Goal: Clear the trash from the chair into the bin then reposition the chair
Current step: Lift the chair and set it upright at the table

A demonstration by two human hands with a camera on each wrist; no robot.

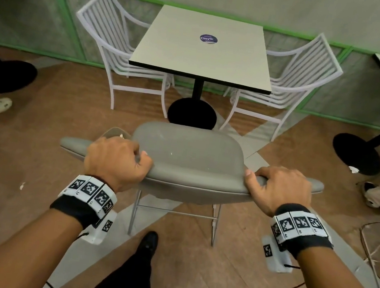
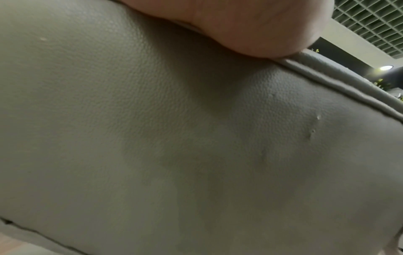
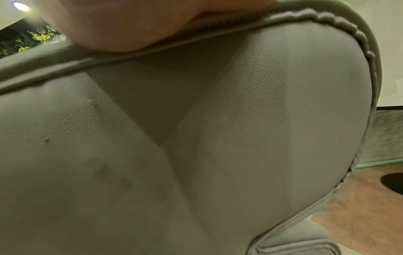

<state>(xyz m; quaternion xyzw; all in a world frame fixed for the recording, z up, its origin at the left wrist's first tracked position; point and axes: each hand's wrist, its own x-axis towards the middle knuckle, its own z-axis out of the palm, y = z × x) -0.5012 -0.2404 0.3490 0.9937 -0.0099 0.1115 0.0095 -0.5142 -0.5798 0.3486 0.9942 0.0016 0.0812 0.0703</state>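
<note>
Both hands hold the grey padded chair (image 1: 189,158) by the top edge of its backrest: the left hand (image 1: 114,161) is curled over the left end, the right hand (image 1: 280,188) over the right end, fingers wrapped on the padding. It stands on the brown floor (image 1: 66,116), its seat just short of the black base of a square white table (image 1: 205,48). Two white wire chairs (image 1: 115,43) flank that table at its left and right edges. Cables (image 1: 376,233) trail along the floor's right side.
</note>
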